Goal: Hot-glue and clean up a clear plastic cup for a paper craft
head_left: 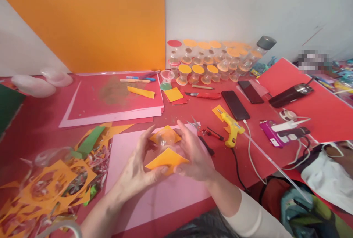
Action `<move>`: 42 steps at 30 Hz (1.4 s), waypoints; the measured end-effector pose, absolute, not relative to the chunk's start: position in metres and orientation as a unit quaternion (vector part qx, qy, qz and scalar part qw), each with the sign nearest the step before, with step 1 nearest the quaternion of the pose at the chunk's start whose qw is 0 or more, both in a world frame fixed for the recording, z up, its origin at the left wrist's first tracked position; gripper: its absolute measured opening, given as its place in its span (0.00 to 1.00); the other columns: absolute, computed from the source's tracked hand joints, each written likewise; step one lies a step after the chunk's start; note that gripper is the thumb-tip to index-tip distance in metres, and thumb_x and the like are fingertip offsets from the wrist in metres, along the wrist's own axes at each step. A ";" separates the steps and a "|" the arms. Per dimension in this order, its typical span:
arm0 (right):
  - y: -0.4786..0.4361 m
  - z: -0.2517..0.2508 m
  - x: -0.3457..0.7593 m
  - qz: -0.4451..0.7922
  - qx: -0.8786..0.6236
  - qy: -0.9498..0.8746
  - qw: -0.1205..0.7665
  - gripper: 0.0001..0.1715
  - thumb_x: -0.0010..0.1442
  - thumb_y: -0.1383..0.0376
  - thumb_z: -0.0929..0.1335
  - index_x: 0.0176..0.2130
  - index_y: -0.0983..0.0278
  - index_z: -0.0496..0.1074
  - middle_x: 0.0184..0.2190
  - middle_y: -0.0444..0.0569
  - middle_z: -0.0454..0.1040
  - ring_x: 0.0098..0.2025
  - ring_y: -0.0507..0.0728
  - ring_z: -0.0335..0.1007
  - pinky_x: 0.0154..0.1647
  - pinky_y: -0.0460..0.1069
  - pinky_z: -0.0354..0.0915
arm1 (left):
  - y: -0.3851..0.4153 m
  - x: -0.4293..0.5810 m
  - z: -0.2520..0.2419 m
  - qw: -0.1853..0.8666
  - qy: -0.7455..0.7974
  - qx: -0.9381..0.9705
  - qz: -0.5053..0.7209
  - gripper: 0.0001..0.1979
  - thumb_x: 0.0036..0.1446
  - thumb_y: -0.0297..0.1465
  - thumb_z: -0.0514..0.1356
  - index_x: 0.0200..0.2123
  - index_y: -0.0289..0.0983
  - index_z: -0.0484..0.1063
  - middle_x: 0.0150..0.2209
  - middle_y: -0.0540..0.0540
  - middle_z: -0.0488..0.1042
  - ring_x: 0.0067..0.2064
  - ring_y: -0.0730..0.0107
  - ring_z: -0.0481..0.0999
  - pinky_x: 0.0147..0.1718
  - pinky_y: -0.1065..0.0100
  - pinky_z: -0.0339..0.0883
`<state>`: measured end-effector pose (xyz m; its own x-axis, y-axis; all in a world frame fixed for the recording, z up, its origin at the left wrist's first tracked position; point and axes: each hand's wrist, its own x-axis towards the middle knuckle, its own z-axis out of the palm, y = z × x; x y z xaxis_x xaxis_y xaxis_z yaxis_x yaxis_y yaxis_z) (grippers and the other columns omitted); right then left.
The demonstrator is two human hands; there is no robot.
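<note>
Between my two hands is a clear plastic hourglass shape with an orange paper square on its near end and a second orange square on its far end. My left hand grips it from the left, thumb pressed on the near square. From the right, my right hand closes round it, its thumb on that same square. Both hands are above a pink sheet. To the right of my right hand lie small scissors and a yellow glue gun on an orange scrap.
Orange paper offcuts are heaped at the left. Several similar hourglass shapes with orange caps stand along the wall. At the right are phones, a black bottle, a purple power strip and cables. A red cutter lies behind.
</note>
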<state>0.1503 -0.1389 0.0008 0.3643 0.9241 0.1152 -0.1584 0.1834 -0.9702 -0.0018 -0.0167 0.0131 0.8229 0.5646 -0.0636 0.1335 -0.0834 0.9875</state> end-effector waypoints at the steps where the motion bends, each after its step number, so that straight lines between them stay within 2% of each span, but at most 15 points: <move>1: -0.139 0.000 0.151 0.406 -0.499 -0.389 0.660 0.65 0.47 0.41 0.77 0.70 0.52 0.46 0.62 0.58 0.60 0.65 0.67 0.60 0.63 0.64 0.62 | -0.016 -0.002 0.013 0.620 0.243 0.727 0.169 0.45 0.52 0.47 0.67 0.68 0.49 0.50 0.57 0.39 0.66 0.55 0.49 0.70 0.49 0.52 0.72; 5: -0.140 0.001 0.151 0.398 -0.530 -0.390 0.639 0.63 0.48 0.40 0.75 0.70 0.53 0.46 0.60 0.57 0.62 0.63 0.67 0.63 0.60 0.64 0.64 | -0.015 -0.001 0.019 0.580 0.246 0.761 0.155 0.46 0.49 0.47 0.68 0.67 0.46 0.52 0.51 0.41 0.70 0.50 0.51 0.73 0.49 0.49 0.71; 10: -0.141 0.005 0.150 0.384 -0.541 -0.398 0.633 0.57 0.52 0.44 0.74 0.70 0.51 0.47 0.58 0.57 0.63 0.63 0.67 0.62 0.60 0.65 0.64 | -0.016 0.001 0.024 0.570 0.250 0.770 0.142 0.46 0.50 0.49 0.67 0.67 0.46 0.50 0.52 0.39 0.69 0.51 0.50 0.72 0.51 0.46 0.68; 16: -0.142 0.005 0.150 0.374 -0.537 -0.407 0.637 0.55 0.53 0.45 0.74 0.69 0.51 0.48 0.57 0.56 0.64 0.62 0.67 0.64 0.60 0.65 0.64 | -0.018 0.000 0.024 0.564 0.263 0.770 0.140 0.48 0.48 0.51 0.67 0.67 0.45 0.49 0.51 0.39 0.68 0.51 0.49 0.71 0.51 0.44 0.68; 27: -0.139 0.007 0.150 0.420 -0.504 -0.383 0.651 0.53 0.54 0.47 0.74 0.68 0.52 0.48 0.57 0.58 0.61 0.62 0.69 0.63 0.55 0.65 0.68 | -0.018 -0.001 0.011 0.558 0.256 0.770 0.171 0.44 0.51 0.49 0.66 0.67 0.45 0.52 0.50 0.40 0.70 0.47 0.54 0.73 0.49 0.49 0.69; 36: -0.139 0.001 0.151 0.421 -0.503 -0.386 0.649 0.56 0.53 0.46 0.75 0.69 0.52 0.47 0.61 0.58 0.59 0.66 0.70 0.57 0.60 0.67 0.64 | -0.017 0.000 0.016 0.552 0.264 0.777 0.149 0.47 0.48 0.50 0.66 0.66 0.42 0.50 0.53 0.39 0.69 0.48 0.53 0.72 0.50 0.48 0.68; 42: -0.139 0.000 0.151 0.419 -0.487 -0.402 0.653 0.55 0.54 0.46 0.75 0.69 0.51 0.47 0.59 0.56 0.60 0.64 0.67 0.61 0.60 0.65 0.64 | -0.018 0.002 0.019 0.558 0.282 0.768 0.135 0.49 0.46 0.50 0.67 0.67 0.41 0.50 0.52 0.38 0.69 0.48 0.51 0.73 0.50 0.47 0.69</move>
<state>0.1510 -0.1391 0.0005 0.3258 0.9381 0.1175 -0.1544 0.1754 -0.9723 0.0019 -0.0176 0.0187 0.8040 0.5848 -0.1076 0.2828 -0.2169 0.9343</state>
